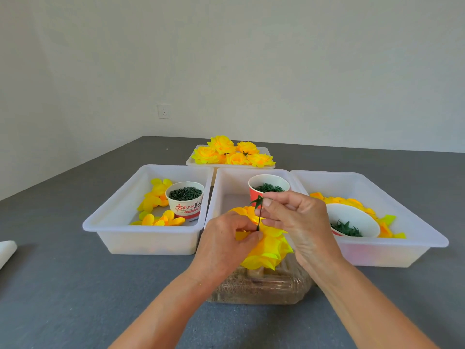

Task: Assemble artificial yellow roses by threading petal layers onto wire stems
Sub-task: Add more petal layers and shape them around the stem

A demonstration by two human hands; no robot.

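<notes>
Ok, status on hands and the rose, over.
Left hand grips yellow rose. Right hand pinches green calyx on wire stem. Nothing blocking.

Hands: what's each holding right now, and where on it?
Left hand grips the yellow rose by its petal layers, at the base of the stem. Right hand pinches the green stem near its top, by the green leafy piece.

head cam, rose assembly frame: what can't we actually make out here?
- Head view: the rose centre where the stem enters, hidden by the left hand.
- Clear container contents: covered by both hands and the petals, blurry.
- White object at the left edge: cut off, unidentifiable.
- Green piece pinched by the right hand: too small to identify.
</notes>
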